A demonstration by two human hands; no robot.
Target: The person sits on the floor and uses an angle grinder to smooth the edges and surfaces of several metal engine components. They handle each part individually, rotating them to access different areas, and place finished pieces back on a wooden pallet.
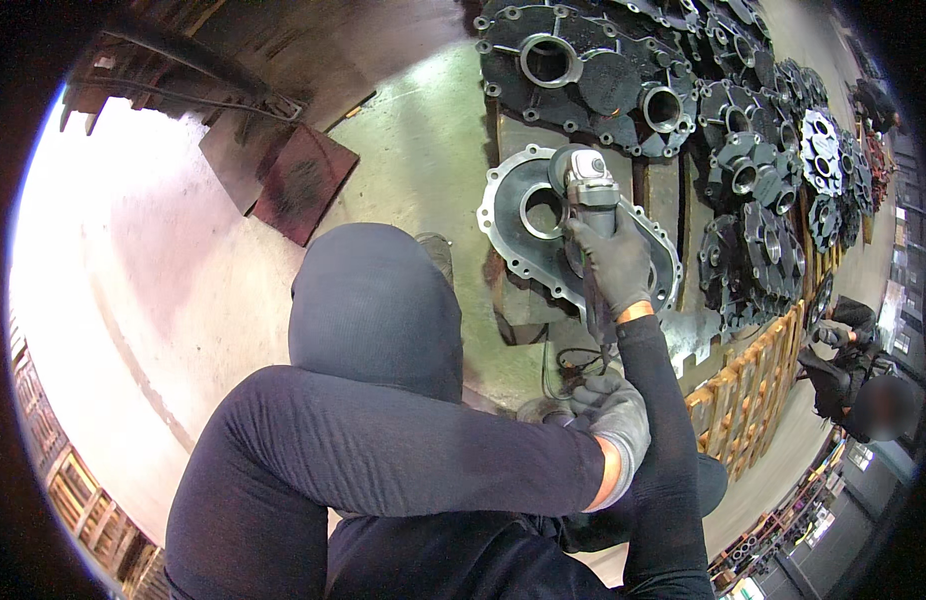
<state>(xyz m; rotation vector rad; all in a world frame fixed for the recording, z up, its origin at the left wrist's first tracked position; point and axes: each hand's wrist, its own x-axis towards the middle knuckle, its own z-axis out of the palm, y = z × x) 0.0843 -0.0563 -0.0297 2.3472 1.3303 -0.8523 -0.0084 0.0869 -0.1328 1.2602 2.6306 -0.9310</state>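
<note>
Fingers of the gloved right hand wrap tight around an angle grinder set on the grey cast housing atop a pallet, the left hand closed near its cable, so grinding seems underway and next needs steady pressure along the rim.

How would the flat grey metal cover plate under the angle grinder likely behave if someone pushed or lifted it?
The cover plate looks like thick cast metal, so probably heavy and rigid. It lies flat on the wooden pallet, so tipping or rolling seems unlikely. Its bare ground face may be slippery for the gloved right hand.
</note>
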